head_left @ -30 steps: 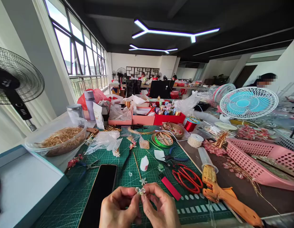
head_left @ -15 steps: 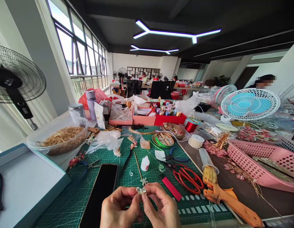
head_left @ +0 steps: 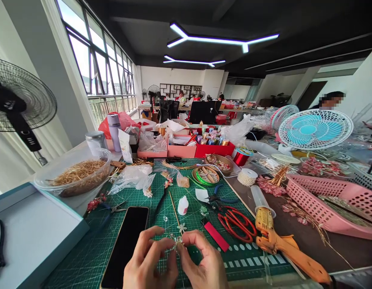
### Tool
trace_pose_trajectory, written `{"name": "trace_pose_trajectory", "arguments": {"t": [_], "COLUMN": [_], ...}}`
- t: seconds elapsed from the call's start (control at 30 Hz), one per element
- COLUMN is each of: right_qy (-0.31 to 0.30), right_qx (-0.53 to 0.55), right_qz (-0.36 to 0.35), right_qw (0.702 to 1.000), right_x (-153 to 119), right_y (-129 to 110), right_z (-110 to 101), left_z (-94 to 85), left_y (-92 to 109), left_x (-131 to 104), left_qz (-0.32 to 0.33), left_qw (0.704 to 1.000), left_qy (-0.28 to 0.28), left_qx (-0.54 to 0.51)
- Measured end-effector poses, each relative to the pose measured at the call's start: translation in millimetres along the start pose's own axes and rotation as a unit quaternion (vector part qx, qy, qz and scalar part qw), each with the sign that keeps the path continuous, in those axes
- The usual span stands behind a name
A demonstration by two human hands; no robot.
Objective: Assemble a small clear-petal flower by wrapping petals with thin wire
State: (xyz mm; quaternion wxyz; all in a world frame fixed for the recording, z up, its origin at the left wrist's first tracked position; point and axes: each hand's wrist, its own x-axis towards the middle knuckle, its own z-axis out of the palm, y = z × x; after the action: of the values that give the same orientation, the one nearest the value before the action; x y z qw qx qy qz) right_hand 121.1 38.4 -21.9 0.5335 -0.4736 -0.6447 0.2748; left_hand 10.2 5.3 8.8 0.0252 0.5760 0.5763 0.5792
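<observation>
Both of my hands meet low in the middle of the head view, over a green cutting mat (head_left: 92, 249). My right hand (head_left: 201, 259) pinches a small clear bead ornament (head_left: 178, 240) between thumb and index finger. At its left side, my left hand (head_left: 151, 257) holds the ornament with fingertips close to the thumb, one finger lifted away. Fingers partly hide the ornament. Just beyond them lies a pale flower-shaped piece (head_left: 181, 228) at the end of a thin stick (head_left: 174, 206). A loose clear bead (head_left: 165, 218) rests on the mat.
Left of my hands lies a black phone (head_left: 126, 245). Around the mat are a small white bottle (head_left: 182, 205), red-handled scissors (head_left: 237, 224), a pink strip (head_left: 216, 237) and an orange glue gun (head_left: 276, 241). A pink basket (head_left: 330, 196) stands right, boxes behind.
My left hand has loosened its pinch; its fingers have spread and one has lifted. My right hand keeps its pinch on the bead ornament in nearly the same place.
</observation>
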Motion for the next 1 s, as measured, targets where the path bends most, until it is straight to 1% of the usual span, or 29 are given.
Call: {"name": "trace_pose_trajectory", "arguments": {"t": [0.03, 0.1, 0.2, 0.3, 0.37, 0.43, 0.5, 0.57, 0.63, 0.7, 0.77, 0.83, 0.9, 1.0], "right_qy": [0.007, 0.02, 0.031, 0.024, 0.001, -0.049, -0.107, -0.15, -0.168, -0.179, -0.181, -0.17, -0.151, -0.129], "right_qx": [-0.008, -0.019, -0.027, -0.03, -0.026, -0.027, -0.033, -0.035, -0.026, -0.014, -0.008, -0.014, -0.029, -0.047], "right_qz": [-0.012, -0.034, -0.06, -0.061, -0.047, -0.03, -0.01, 0.014, 0.042, 0.063, 0.069, 0.063, 0.053, 0.027], "right_qw": [1.0, 0.999, 0.997, 0.997, 0.999, 0.998, 0.994, 0.988, 0.985, 0.982, 0.981, 0.983, 0.987, 0.99], "right_x": [-0.2, -0.7, -1.7, -2.0, -1.0, 1.1, 4.0, 6.4, 8.0, 8.7, 9.2, 9.8, 10.1, 9.3], "right_y": [-1.7, -4.2, -5.7, -5.7, -5.9, -6.7, -7.9, -9.1, -10.2, -11.3, -12.6, -14.1, -15.6, -16.2], "right_z": [-0.3, -0.6, -0.5, -1.5, -4.2, -8.5, -13.3, -17.2, -19.4, -20.1, -19.8, -18.9, -17.9, -16.7], "left_z": [-1.4, -2.3, -0.6, 1.1, 0.9, -0.1, -1.4, -2.2, -2.5, -3.1, -4.5, -6.7, -8.8, -10.1], "left_y": [0.7, 1.0, -1.8, -7.3, -10.9, -13.4, -14.7, -14.9, -14.4, -13.4, -11.7, -9.4, -6.5, -2.3], "left_x": [0.8, 2.4, 4.0, 4.5, 4.9, 5.9, 7.6, 9.5, 11.2, 12.0, 11.8, 11.0, 10.1, 10.2], "left_qz": [0.027, 0.036, 0.01, -0.034, -0.067, -0.089, -0.095, -0.104, -0.131, -0.183, -0.249, -0.298, -0.314, -0.302], "left_qw": [0.999, 0.999, 0.999, 0.998, 0.995, 0.992, 0.99, 0.988, 0.981, 0.965, 0.94, 0.919, 0.911, 0.913], "left_qy": [0.002, -0.002, -0.019, -0.044, -0.066, -0.082, -0.092, -0.101, -0.115, -0.135, -0.154, -0.159, -0.152, -0.15], "left_qx": [0.018, 0.035, 0.027, 0.005, -0.019, -0.036, -0.041, -0.048, -0.079, -0.13, -0.177, -0.205, -0.218, -0.23]}}
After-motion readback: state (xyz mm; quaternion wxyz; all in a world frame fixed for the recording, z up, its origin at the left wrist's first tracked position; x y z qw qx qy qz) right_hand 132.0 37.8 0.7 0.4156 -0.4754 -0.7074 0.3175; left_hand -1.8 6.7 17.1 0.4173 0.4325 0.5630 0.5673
